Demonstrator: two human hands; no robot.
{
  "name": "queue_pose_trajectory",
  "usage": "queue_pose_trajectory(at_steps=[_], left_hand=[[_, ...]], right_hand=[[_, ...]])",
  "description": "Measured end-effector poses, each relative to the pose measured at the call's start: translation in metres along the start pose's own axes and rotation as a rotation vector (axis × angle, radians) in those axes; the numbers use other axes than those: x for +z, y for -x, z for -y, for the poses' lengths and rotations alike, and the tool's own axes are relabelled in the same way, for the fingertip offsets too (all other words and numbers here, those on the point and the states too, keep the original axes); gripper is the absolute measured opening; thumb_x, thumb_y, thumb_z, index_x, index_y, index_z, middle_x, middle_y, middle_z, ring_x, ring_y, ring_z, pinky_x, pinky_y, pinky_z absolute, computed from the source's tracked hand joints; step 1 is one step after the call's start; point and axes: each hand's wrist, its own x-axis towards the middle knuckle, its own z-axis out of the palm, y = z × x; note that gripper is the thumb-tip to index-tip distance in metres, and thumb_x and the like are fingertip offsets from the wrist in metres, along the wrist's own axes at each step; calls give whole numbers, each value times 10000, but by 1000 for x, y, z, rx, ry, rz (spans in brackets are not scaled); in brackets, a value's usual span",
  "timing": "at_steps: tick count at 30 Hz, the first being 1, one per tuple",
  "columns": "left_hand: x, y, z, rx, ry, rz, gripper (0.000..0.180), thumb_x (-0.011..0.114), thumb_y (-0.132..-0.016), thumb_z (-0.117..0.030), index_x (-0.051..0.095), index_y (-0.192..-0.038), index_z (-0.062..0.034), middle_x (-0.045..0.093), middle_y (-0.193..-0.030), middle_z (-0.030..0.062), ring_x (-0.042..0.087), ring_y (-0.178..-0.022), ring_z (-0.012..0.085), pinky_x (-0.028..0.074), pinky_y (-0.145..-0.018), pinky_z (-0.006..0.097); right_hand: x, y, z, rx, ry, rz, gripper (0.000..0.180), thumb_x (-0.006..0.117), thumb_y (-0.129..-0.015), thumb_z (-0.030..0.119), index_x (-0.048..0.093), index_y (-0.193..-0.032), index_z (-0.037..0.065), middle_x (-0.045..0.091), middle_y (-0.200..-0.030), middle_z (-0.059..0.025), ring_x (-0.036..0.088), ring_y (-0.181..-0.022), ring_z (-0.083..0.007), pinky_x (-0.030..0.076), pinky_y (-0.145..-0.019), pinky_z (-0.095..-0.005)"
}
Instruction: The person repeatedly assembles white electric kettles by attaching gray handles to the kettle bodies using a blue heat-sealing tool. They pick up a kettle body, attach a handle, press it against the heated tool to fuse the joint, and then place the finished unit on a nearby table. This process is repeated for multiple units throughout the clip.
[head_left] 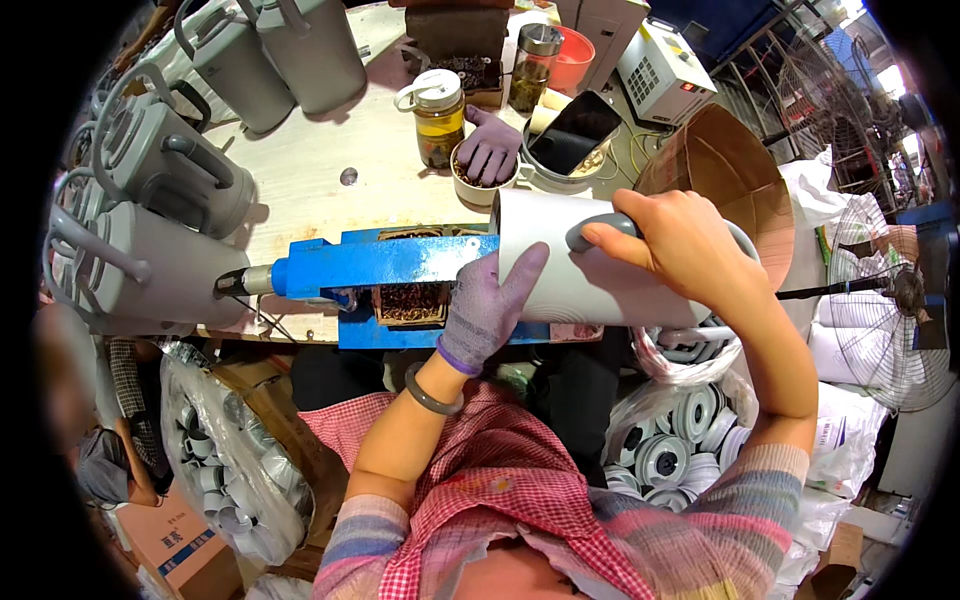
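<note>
Tumbler [590, 270] lies sideways — clasped between both hands [487, 305] [680, 245].

Bright, even daylight floods my bench, strongest at the upper right where the open side of the shop blows out to white glare behind the fan [905, 300]. The pale tabletop [320, 150] and the grey jugs [170, 170] cast short soft shadows toward me, and everything at the centre looks sharp. Toward the rim the fisheye bends straight edges, details smear, and the corners fall into black.
</note>
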Motion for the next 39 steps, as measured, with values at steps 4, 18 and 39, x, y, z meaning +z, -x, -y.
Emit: queue_pose_trajectory(at_steps=[4, 18, 39], left_hand=[[2, -3, 7, 62, -22, -71, 502, 605, -983, -428, 678, -1070, 61, 702, -860, 62, 616, -754, 112, 524, -700, 291], [26, 88, 105, -533, 289, 812, 428, 460, -1001, -77, 448, -1420, 15, 553, -1341, 171, 610, -1154, 230, 539, -933, 347], [-81, 184, 146, 15, 43, -88, 420, 445, -1042, -256, 486, -1380, -9, 609, -1279, 124, 595, -1164, 217, 493, -988, 353]], right_hand=[[-2, 1, 8, 33, 80, -28, 570, 512, -959, 558, 628, -813, 20, 628, -654, -216, 625, -642, -416, 484, -619, -488], [-3, 255, -117, 457, -911, -358, 388, 474, -1010, 399, 661, -1154, 91, 565, -708, -72, 533, -636, -201, 433, -615, -347], [388, 486, -169, 1433, -357, -485, 758, 770, -797, 490, 572, -1296, -45, 606, -1290, -240, 545, -1242, -362, 425, -1034, -426]])
